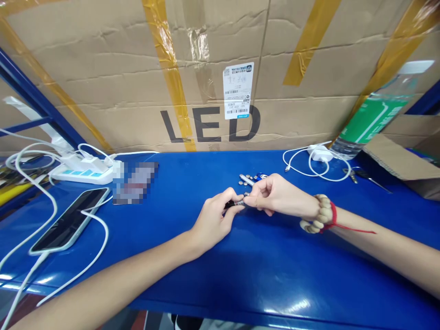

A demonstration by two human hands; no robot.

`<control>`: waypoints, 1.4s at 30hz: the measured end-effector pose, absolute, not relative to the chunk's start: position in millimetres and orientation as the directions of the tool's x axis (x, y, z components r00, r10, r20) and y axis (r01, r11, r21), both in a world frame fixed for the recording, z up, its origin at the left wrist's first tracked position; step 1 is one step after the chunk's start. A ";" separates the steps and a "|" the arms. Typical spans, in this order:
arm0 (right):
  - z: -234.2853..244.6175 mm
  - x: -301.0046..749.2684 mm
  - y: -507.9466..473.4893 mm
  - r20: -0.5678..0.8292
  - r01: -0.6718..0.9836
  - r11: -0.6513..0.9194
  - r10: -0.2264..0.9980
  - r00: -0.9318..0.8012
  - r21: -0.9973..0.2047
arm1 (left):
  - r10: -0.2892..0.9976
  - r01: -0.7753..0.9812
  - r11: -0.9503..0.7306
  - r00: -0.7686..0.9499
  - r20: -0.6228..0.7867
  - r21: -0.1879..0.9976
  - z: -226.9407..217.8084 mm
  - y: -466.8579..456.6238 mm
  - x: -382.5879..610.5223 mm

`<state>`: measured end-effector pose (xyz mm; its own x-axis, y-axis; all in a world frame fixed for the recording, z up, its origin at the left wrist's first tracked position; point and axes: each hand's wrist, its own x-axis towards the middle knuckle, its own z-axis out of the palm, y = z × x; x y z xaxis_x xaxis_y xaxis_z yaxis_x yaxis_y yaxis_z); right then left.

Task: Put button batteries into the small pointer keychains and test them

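My left hand [213, 219] is closed around a small black tube [229, 205] with a silvery ringed section toward its right end. At that end, the thumb and fingertips of my right hand [278, 197] are pinched together. A small shiny metal bit [246, 195] shows at those fingertips, but its kind is too small to tell. Just behind my right hand lie a silver tube [246, 179], several small round metal discs like button cells [240, 183], and a blue item [261, 176] partly hidden by the hand.
The blue table [213, 275] backs onto a large cardboard box [120, 82]. At left are a phone [70, 220], a power strip [85, 173], white cables and a blurred-out flat item [137, 183]. At right stand a charger [320, 153], a bottle [374, 114], keys [350, 174] and an open carton [402, 158].
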<state>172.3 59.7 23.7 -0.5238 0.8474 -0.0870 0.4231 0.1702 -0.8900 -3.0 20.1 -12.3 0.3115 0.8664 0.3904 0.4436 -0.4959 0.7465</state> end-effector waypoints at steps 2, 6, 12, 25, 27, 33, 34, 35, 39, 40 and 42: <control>22.9 172.1 60.5 -0.132 0.421 0.118 0.845 -0.519 -0.900 | 0.871 0.472 -0.489 0.309 0.382 0.733 -12.1 20.4 -3.1; 22.1 170.7 60.5 -0.179 0.388 0.036 0.845 -0.504 -0.921 | 0.893 0.477 -0.447 0.286 0.347 0.757 -11.4 21.4 -2.4; 24.5 172.8 61.6 -0.149 0.416 0.097 0.841 -0.521 -0.904 | 0.904 0.489 -0.417 0.305 0.298 0.766 -8.6 21.4 -0.7; 42.9 177.2 63.8 0.066 0.564 0.400 0.852 -0.520 -0.722 | 0.891 0.469 -0.437 0.342 0.298 0.768 0.4 18.5 -0.1; 47.5 179.6 63.9 0.160 0.653 0.465 0.867 -0.471 -0.598 | 0.897 0.473 -0.427 0.327 0.296 0.771 0.7 18.5 0.2; 49.6 178.3 59.4 0.319 0.599 0.672 0.738 -0.595 -0.435 | 0.896 0.450 -0.431 0.314 0.313 0.782 -1.8 19.3 0.2; 49.7 177.1 58.7 0.306 0.614 0.671 0.739 -0.600 -0.416 | 0.896 0.452 -0.432 0.315 0.313 0.781 -2.2 19.4 0.0; 50.2 176.0 58.3 0.286 0.631 0.665 0.745 -0.603 -0.400 | 0.895 0.454 -0.432 0.319 0.311 0.779 -2.7 19.5 -0.2; 56.3 174.5 57.8 0.223 0.678 0.626 0.776 -0.590 -0.384 | 0.893 0.445 -0.435 0.326 0.311 0.782 -3.9 19.8 -0.9; 58.0 174.7 57.4 0.218 0.684 0.619 0.782 -0.584 -0.385 | 0.892 0.440 -0.436 0.326 0.312 0.785 -4.0 19.8 -1.1; 60.5 175.1 56.3 0.216 0.696 0.611 0.789 -0.576 -0.378 | 0.890 0.431 -0.439 0.326 0.318 0.788 -4.1 19.6 -1.2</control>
